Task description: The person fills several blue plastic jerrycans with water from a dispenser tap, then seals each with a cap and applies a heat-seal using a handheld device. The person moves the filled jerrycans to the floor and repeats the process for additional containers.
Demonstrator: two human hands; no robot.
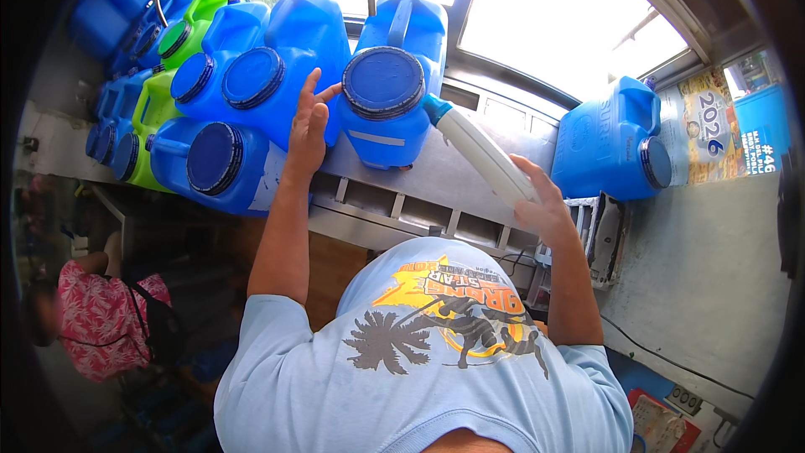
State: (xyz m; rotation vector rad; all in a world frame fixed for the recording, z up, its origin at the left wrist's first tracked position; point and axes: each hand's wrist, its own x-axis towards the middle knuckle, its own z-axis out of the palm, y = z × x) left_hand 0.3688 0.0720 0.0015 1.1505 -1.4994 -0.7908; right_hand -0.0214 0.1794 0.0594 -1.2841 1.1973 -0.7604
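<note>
A blue water jug [394, 138] stands at the middle of the metal counter, its round blue cap [383, 82] facing me. Around the cap's edge runs a dark band. My left hand [310, 130] is open, fingers apart, with one fingertip at the left edge of that cap. In my right hand [541, 201] is a long white blower-like tool [482, 153] with a teal nozzle [435, 109]. Its nozzle points at the cap's lower right side, very close to the jug. My right fingers wrap round the tool's rear end.
Several blue jugs [306, 42] and green jugs [210, 13] crowd the counter [495, 159] at left; one blue jug [220, 159] lies on its side. Another blue jug [595, 138] stands at right, near a wall poster [704, 126]. A person in pink clothing [101, 319] is at lower left.
</note>
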